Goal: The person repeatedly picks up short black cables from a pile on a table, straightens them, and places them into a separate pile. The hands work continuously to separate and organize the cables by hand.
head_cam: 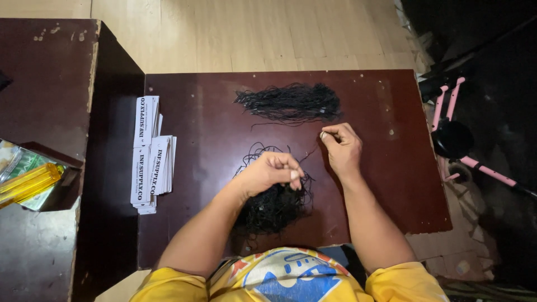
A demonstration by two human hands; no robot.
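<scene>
Here both hands work low over a dark reddish-brown tabletop (pixel 212 134), and a single thin black string (pixel 309 152) runs taut between them. The left hand (pixel 271 172) is curled, thumb and fingers pinched on the near end of that string, and it hovers directly above a loose tangled heap of black strings (pixel 274 207), seemingly so that one strand can be drawn up out of the mass. The right hand (pixel 342 146), just beyond and to the side of the left, pinches the far end between thumb and forefinger, which appears to keep the strand straight and apart from the others. Just past the right hand's fingertips lies a tidier, flattened bundle of black strings (pixel 291 102), laid lengthwise, probably sorted strands kept clear of the tangle. Well off from the left hand, toward the table's edge, sits a stack of narrow white printed card tags (pixel 150 154). Further out beyond it, on a neighbouring surface, lies a yellow translucent plastic object (pixel 28 182).
</scene>
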